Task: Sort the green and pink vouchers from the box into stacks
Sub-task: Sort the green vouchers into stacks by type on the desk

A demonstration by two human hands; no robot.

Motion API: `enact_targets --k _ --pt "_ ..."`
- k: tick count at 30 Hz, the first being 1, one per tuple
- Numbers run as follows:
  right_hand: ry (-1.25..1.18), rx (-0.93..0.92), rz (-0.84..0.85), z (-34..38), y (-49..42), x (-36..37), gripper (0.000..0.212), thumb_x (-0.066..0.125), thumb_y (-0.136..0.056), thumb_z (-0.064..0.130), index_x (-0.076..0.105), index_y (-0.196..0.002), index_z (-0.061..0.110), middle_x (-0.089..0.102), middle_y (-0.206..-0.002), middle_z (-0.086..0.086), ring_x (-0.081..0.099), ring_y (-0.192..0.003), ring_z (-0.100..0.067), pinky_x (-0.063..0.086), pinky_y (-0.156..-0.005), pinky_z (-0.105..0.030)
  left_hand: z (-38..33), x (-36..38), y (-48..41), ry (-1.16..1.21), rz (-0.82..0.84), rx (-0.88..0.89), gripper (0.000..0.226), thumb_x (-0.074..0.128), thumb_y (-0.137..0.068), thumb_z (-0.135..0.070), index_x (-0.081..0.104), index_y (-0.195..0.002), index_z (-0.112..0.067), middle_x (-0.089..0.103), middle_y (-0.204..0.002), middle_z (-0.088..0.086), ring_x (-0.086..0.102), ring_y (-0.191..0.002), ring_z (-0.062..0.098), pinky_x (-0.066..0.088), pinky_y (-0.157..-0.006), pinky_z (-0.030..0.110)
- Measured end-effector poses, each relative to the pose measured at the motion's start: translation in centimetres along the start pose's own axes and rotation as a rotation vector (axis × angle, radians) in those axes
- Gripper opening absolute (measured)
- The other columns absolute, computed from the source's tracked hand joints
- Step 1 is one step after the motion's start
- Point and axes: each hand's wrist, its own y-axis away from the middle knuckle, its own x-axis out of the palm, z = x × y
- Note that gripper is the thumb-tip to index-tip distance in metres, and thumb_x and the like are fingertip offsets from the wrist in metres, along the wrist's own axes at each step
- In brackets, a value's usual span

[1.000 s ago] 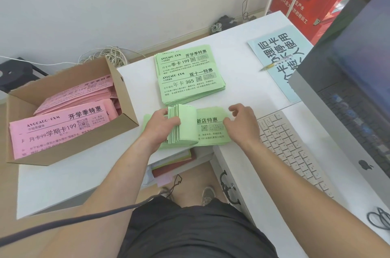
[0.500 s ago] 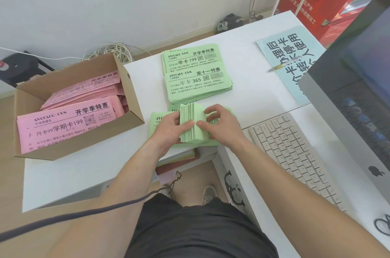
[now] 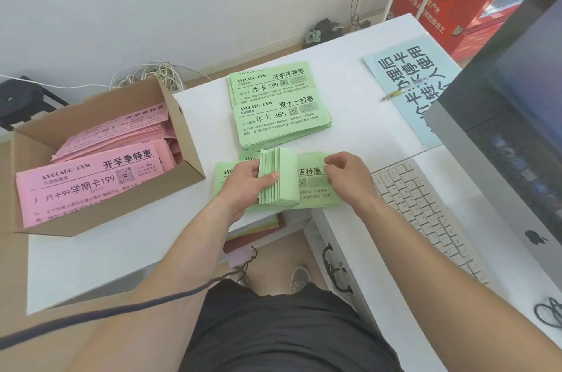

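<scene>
While its upper sheets are curled up into a thick fold, the green bundle [image 3: 286, 180] is lying at the front edge of the worktop [image 3: 365, 131], just above the lap of the person. This fold is gripped by the left hand [image 3: 243, 180]: the thumb is laid across the cut edges and the fingers are curled around behind them. The lower sheets of the bundle are kept flat, and black print can be read on them at both sides of the fold.

The right part of these flat sheets is covered by the right hand [image 3: 346, 177]. Its fingers are bent over the far edge of the top sheet, but it cannot be told if a sheet is really pinched between them.

Just behind the bundle, toward the back edge, a green stack [image 3: 279, 110] is placed flat, with its print facing up. The box [image 3: 188, 171], made of brown cardboard, is standing at the left side of the worktop, well apart from both hands. Pink vouchers [image 3: 91, 183] are seen inside it in two piles, one nearer and one farther.

At the right side a white keyboard [image 3: 425, 213] is set before a monitor [image 3: 517, 143]. Near the back right corner a pen [image 3: 404, 92] is lying on a blue sheet [image 3: 407, 67].
</scene>
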Motion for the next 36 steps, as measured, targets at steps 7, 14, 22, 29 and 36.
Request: enact_targets --k 7,14,22,29,36 --pt "0.138 0.005 -0.041 -1.1 0.2 -0.6 0.035 0.049 -0.095 0.011 0.065 -0.126 0.015 0.067 -0.123 0.002 0.060 -0.114 -0.019 0.041 -0.086 -0.028 0.1 -0.1 -0.3 0.015 0.009 -0.019 0.015 0.066 -0.097 -0.013 0.071 -0.111 -0.017 0.078 -0.104 -0.001 0.072 -0.098 0.027 0.050 -0.085 0.043" --pt "0.193 0.018 -0.074 -1.9 -0.2 -0.7 0.041 0.046 -0.096 0.012 0.060 -0.135 0.015 0.063 -0.135 -0.004 0.057 -0.125 -0.023 0.040 -0.090 -0.029 0.3 -0.2 -0.3 0.012 0.014 -0.018 0.015 0.067 -0.096 -0.015 0.072 -0.109 -0.021 0.077 -0.106 -0.001 0.069 -0.109 0.032 0.046 -0.102 0.061" --pt "0.207 -0.014 -0.078 -1.8 -0.1 -1.1 0.041 0.046 -0.096 0.012 0.058 -0.136 0.012 0.062 -0.136 -0.006 0.055 -0.127 -0.024 0.042 -0.099 -0.034 0.4 -0.2 -0.1 0.021 0.018 -0.018 0.017 0.066 -0.097 -0.013 0.071 -0.113 -0.019 0.077 -0.109 0.001 0.069 -0.110 0.033 0.043 -0.103 0.067" --pt "0.210 -0.040 -0.061 -1.7 -0.2 -1.1 0.041 0.047 -0.096 0.014 0.057 -0.136 0.013 0.062 -0.135 -0.005 0.056 -0.125 -0.024 0.044 -0.099 -0.035 0.4 -0.2 0.0 0.023 0.016 -0.022 0.018 0.067 -0.096 -0.016 0.072 -0.112 -0.021 0.077 -0.110 0.001 0.066 -0.115 0.036 0.039 -0.106 0.068" --pt "0.225 -0.077 -0.045 -1.7 -0.6 -0.9 0.037 0.052 -0.095 0.018 0.059 -0.132 0.018 0.064 -0.127 0.000 0.058 -0.116 -0.020 0.044 -0.089 -0.032 0.2 0.0 0.1 0.029 0.014 -0.021 0.019 0.064 -0.098 -0.011 0.070 -0.115 -0.019 0.076 -0.111 0.002 0.070 -0.110 0.031 0.044 -0.104 0.065"
